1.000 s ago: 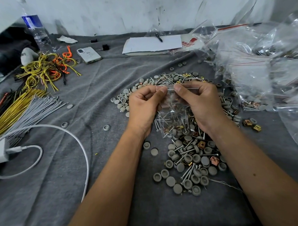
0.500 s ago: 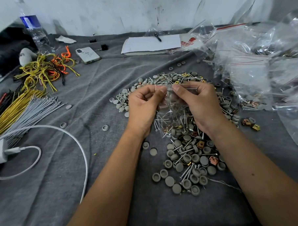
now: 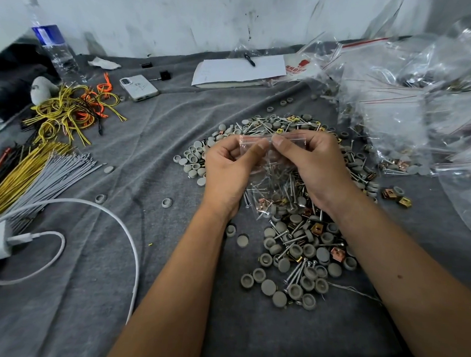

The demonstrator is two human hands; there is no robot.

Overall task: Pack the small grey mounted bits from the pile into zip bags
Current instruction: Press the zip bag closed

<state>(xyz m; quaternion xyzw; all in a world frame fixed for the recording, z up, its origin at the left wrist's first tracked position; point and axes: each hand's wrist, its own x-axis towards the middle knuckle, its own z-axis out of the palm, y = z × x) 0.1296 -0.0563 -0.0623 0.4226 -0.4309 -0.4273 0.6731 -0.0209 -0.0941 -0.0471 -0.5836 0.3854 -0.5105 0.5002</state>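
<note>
now the zip bag [image 3: 272,163] has been raised, its red strip pinched between left hand [image 3: 229,167] and right hand [image 3: 313,165]; sealing is judged underway, pressing along next.

Two forearms in view, both bare from the lower frame edge to the wrist; no sleeve, cuff or glove shows. Left hand [image 3: 229,172] bare: no ring, watch or band on the visible side. Right hand [image 3: 314,168] likewise bare, nails short and unpainted. One small dark mole on the right forearm [image 3: 402,282], about midway along it. Upper arms out of frame.
</note>
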